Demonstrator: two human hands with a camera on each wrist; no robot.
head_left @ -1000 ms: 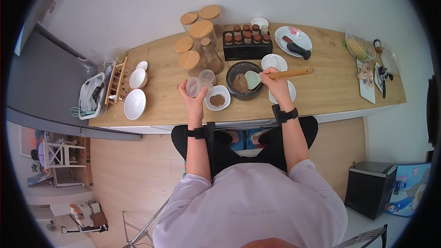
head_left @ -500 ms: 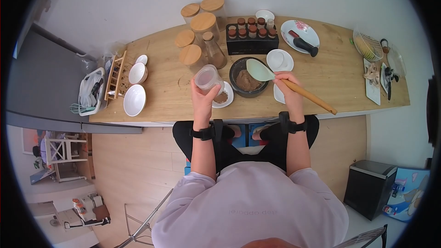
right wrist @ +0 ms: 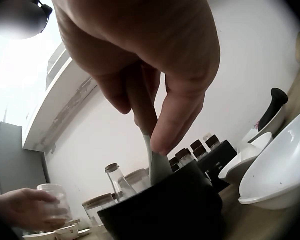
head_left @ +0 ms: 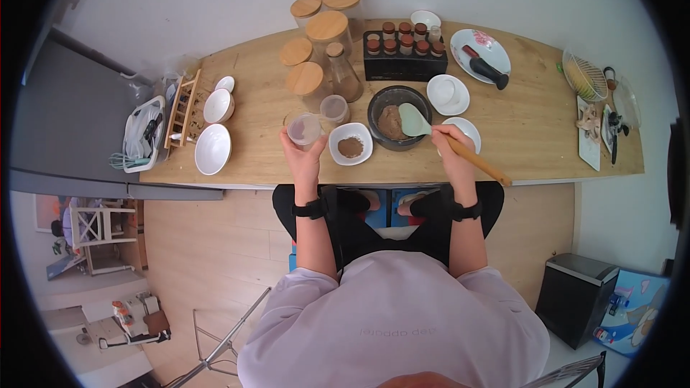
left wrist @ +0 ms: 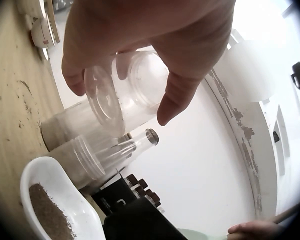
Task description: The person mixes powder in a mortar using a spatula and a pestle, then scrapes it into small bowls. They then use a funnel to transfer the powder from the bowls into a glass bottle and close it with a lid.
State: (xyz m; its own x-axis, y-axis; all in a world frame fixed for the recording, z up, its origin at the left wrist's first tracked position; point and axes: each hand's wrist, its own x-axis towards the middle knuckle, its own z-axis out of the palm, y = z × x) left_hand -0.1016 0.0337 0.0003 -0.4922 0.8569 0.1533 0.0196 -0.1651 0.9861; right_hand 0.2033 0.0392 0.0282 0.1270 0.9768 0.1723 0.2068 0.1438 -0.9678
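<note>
My left hand (head_left: 305,161) grips a clear plastic cup (head_left: 304,129) above the counter, thumb and fingers around its sides. In the left wrist view the cup lies tilted between the fingertips. A second clear cup (head_left: 334,109) stands just right of it, behind a white square bowl (head_left: 351,160) with brown powder (head_left: 351,146). My right hand (head_left: 458,152) holds a spatula by its wooden handle (head_left: 483,164). The pale green spatula head (head_left: 413,121) dips into a dark round bowl (head_left: 374,116), against a brown mass (head_left: 392,123).
Wooden-lidded jars (head_left: 328,26) and a corked glass bottle (head_left: 345,80) stand behind. A black rack (head_left: 405,66) holds several red-capped bottles. White dishes (head_left: 452,106) sit right of the dark bowl, a flowered plate (head_left: 480,50) beyond. White bowls (head_left: 213,149) stand at left.
Half a second ago the spatula was raised above the dark bowl; now its head is down inside. The left hand and cup have shifted left, away from the white square bowl.
</note>
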